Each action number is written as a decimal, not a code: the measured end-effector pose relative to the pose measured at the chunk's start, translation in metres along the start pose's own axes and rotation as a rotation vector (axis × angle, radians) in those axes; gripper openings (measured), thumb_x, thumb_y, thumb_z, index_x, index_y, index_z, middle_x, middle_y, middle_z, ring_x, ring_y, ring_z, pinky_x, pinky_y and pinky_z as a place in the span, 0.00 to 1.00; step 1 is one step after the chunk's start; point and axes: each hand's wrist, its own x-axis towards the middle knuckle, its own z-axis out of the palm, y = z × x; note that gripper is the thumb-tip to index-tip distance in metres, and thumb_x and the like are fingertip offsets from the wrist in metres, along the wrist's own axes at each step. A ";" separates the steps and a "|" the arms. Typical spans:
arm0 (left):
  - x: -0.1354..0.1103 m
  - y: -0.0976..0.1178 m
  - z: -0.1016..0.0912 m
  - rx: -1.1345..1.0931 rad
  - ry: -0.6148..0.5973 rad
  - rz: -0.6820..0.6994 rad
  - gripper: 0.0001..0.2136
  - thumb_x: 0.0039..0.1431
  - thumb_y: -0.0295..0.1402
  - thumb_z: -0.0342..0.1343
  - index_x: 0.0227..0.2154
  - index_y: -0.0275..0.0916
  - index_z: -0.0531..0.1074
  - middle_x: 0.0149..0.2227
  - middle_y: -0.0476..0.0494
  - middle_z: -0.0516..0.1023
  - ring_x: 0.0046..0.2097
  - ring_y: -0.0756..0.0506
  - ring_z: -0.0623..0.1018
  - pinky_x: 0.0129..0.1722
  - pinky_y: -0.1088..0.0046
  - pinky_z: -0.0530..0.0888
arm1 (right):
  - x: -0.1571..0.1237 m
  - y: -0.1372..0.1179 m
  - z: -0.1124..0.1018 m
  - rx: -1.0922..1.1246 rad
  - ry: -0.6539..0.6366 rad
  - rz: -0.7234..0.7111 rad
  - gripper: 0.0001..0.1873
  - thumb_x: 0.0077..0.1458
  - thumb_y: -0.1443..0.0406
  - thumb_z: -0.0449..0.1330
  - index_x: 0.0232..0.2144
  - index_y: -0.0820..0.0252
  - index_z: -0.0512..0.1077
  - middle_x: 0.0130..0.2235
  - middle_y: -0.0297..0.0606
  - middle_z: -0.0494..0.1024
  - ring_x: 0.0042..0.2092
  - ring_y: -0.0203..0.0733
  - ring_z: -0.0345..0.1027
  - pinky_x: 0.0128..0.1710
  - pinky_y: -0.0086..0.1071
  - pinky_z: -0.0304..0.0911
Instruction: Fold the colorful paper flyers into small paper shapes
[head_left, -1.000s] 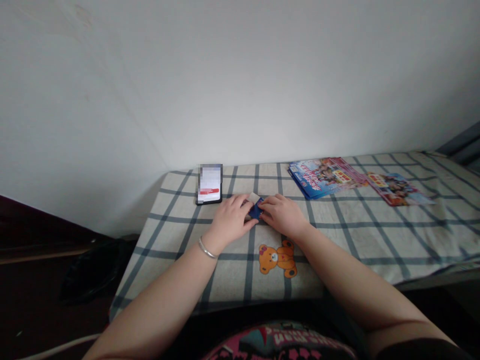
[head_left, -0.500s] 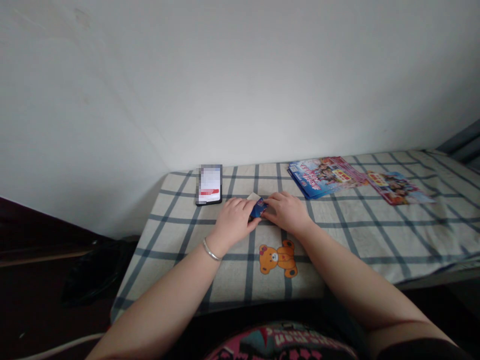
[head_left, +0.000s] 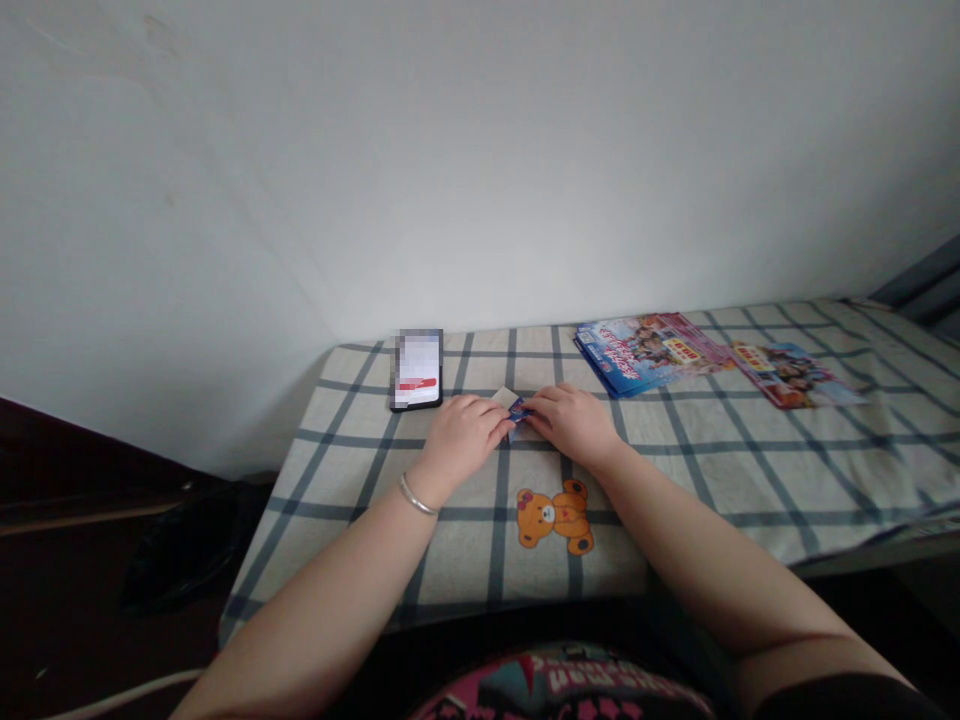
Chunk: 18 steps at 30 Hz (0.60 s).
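Observation:
Between my two hands is a small folded piece of paper [head_left: 517,408], printed blue on one side and whitish on the other, low over the checked tablecloth. My left hand [head_left: 466,438], with a silver bangle at the wrist, pinches its left side between thumb and fingers. From the right, my right hand [head_left: 574,425] pinches the blue edge with thumb and fingertips. Both hands rest close to the cloth, fingertips almost meeting. Fingers cover much of the paper, so its full folded shape is hidden.
A phone [head_left: 418,368] with a lit screen lies left of my hands. Printed flyers [head_left: 637,355] are stacked at the back right, with another flyer [head_left: 799,375] beside them. The tablecloth [head_left: 337,440] bears a bear picture [head_left: 555,517]. A white wall [head_left: 480,170] stands behind.
Less of the paper's blue face shows now, and it looks narrower between my fingers. My left thumb has moved up toward the fingers. The phone and flyers stay put.

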 end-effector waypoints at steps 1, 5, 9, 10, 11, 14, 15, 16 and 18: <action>0.000 0.000 -0.001 0.007 -0.004 -0.004 0.13 0.66 0.38 0.49 0.39 0.39 0.76 0.40 0.44 0.80 0.43 0.43 0.75 0.44 0.62 0.71 | 0.000 0.000 0.000 -0.001 0.001 -0.012 0.15 0.64 0.60 0.51 0.45 0.55 0.75 0.43 0.40 0.78 0.45 0.42 0.68 0.42 0.32 0.61; -0.001 0.000 -0.002 -0.004 -0.003 0.007 0.12 0.64 0.41 0.52 0.39 0.38 0.75 0.40 0.43 0.79 0.42 0.42 0.75 0.42 0.62 0.72 | 0.000 -0.001 0.002 -0.005 0.023 -0.034 0.15 0.65 0.62 0.50 0.40 0.58 0.76 0.40 0.40 0.78 0.42 0.41 0.68 0.41 0.31 0.60; -0.002 0.000 0.001 -0.038 0.016 0.024 0.11 0.64 0.36 0.52 0.44 0.38 0.73 0.44 0.41 0.78 0.46 0.43 0.75 0.44 0.63 0.73 | 0.000 -0.001 0.004 0.018 0.076 -0.035 0.15 0.65 0.62 0.49 0.40 0.58 0.76 0.40 0.41 0.79 0.43 0.41 0.68 0.42 0.31 0.60; -0.002 -0.001 0.002 -0.043 0.022 0.026 0.10 0.65 0.33 0.51 0.44 0.38 0.73 0.44 0.42 0.78 0.45 0.43 0.75 0.45 0.63 0.74 | 0.000 -0.001 0.004 0.024 0.089 -0.028 0.15 0.65 0.62 0.49 0.40 0.58 0.76 0.41 0.40 0.79 0.43 0.41 0.68 0.42 0.31 0.60; -0.002 -0.001 0.003 -0.046 0.029 0.029 0.09 0.65 0.31 0.50 0.44 0.38 0.74 0.44 0.42 0.79 0.45 0.43 0.75 0.45 0.64 0.74 | 0.000 -0.001 0.005 0.028 0.101 -0.017 0.15 0.64 0.62 0.50 0.41 0.57 0.76 0.41 0.40 0.79 0.43 0.41 0.68 0.42 0.31 0.60; -0.002 -0.001 0.004 -0.043 0.050 0.036 0.09 0.65 0.30 0.50 0.43 0.37 0.74 0.43 0.43 0.79 0.44 0.44 0.76 0.45 0.64 0.74 | 0.000 -0.001 0.006 0.028 0.116 0.045 0.13 0.63 0.61 0.52 0.41 0.56 0.75 0.41 0.39 0.79 0.44 0.42 0.68 0.41 0.31 0.60; -0.002 -0.001 0.004 -0.036 0.054 0.038 0.09 0.65 0.30 0.50 0.43 0.37 0.74 0.42 0.43 0.79 0.44 0.44 0.76 0.45 0.64 0.74 | 0.000 -0.002 0.006 0.026 0.113 0.072 0.12 0.62 0.60 0.53 0.40 0.56 0.75 0.40 0.39 0.79 0.44 0.42 0.68 0.40 0.31 0.60; -0.002 -0.001 0.004 -0.026 0.056 0.043 0.09 0.65 0.31 0.50 0.42 0.37 0.74 0.42 0.43 0.79 0.44 0.43 0.76 0.44 0.64 0.75 | 0.001 -0.002 0.006 0.025 0.106 0.098 0.12 0.62 0.59 0.53 0.39 0.56 0.75 0.40 0.39 0.79 0.43 0.43 0.68 0.39 0.31 0.60; -0.002 -0.001 0.004 0.001 0.059 0.065 0.09 0.65 0.31 0.50 0.42 0.37 0.74 0.41 0.42 0.79 0.43 0.43 0.76 0.43 0.64 0.75 | 0.001 -0.003 0.006 0.026 0.091 0.138 0.12 0.61 0.59 0.54 0.37 0.56 0.75 0.39 0.39 0.79 0.43 0.43 0.69 0.39 0.31 0.61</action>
